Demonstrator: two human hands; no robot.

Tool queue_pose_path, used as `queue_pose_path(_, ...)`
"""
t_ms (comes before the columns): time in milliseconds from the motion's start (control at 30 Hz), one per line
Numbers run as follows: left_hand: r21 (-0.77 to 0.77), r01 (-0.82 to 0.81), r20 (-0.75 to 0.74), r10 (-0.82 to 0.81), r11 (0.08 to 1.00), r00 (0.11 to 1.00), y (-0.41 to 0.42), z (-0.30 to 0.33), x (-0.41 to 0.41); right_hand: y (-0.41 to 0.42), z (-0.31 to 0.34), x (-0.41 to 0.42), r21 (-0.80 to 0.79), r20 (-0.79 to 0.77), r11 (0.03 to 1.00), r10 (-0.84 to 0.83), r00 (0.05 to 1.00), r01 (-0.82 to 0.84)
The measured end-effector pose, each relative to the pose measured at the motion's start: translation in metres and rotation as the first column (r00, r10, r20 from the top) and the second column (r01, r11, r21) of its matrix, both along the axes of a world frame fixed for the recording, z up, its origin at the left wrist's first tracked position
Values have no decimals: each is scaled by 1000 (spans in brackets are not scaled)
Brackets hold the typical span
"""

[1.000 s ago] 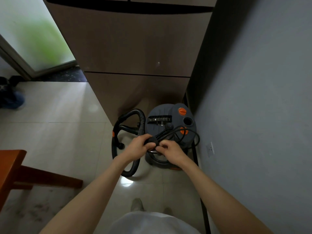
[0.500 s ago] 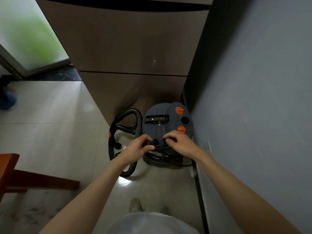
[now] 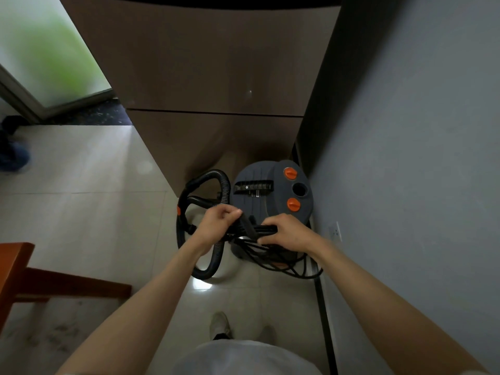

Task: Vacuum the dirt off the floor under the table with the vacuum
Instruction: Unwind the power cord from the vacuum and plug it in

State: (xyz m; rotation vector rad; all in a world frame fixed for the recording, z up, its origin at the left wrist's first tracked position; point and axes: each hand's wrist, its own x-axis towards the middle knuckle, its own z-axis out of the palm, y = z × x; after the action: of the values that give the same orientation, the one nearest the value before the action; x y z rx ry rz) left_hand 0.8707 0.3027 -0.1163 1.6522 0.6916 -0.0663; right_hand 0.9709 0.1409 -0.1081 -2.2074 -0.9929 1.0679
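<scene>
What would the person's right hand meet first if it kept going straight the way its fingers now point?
Likely the left hand: the right hand grips the bundled black power cord, its fingers pointing left along it. Depth is unclear from this one view.

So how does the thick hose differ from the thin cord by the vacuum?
The hose is thick and ribbed, looping left of the vacuum; the cord is thin and smooth, tangled at its front. The left hand and right hand both hold the cord bundle, not the hose. Both are black.
</scene>
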Motion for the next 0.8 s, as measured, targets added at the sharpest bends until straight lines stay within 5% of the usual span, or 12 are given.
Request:
queue_pose_path(100, 86, -64, 50, 60, 994, 997, 2, -1, 0, -8, -6, -5, 23, -138, 994, -102, 985, 107)
queue_pose_path(267, 283, 388, 64, -421, 877, 905, -15, -2, -9, -25, -10, -6, 0, -232, 961, -269, 935, 277)
queue_pose_path(367, 393, 305, 47, -350, 868, 936, -28, -7, -8, -33, -10, -9, -11, -249, 961, -270, 930, 276)
queue_pose_path(500, 274, 148, 66, -172, 950, 983, -36, -4, -1, -40, -11, -12, -18, -219, 965, -260, 940, 263)
queue_pose_path(667, -200, -36, 102, 57, 979, 993, -25, 31, 12, -53, -9, -16, -21, -88, 971, -239, 967, 238)
queue_pose_path(800, -152, 61, 169, -35, 986, 985, -17, 52, 35, -65, -9, -26, -37, -20, 979, -203, 979, 202)
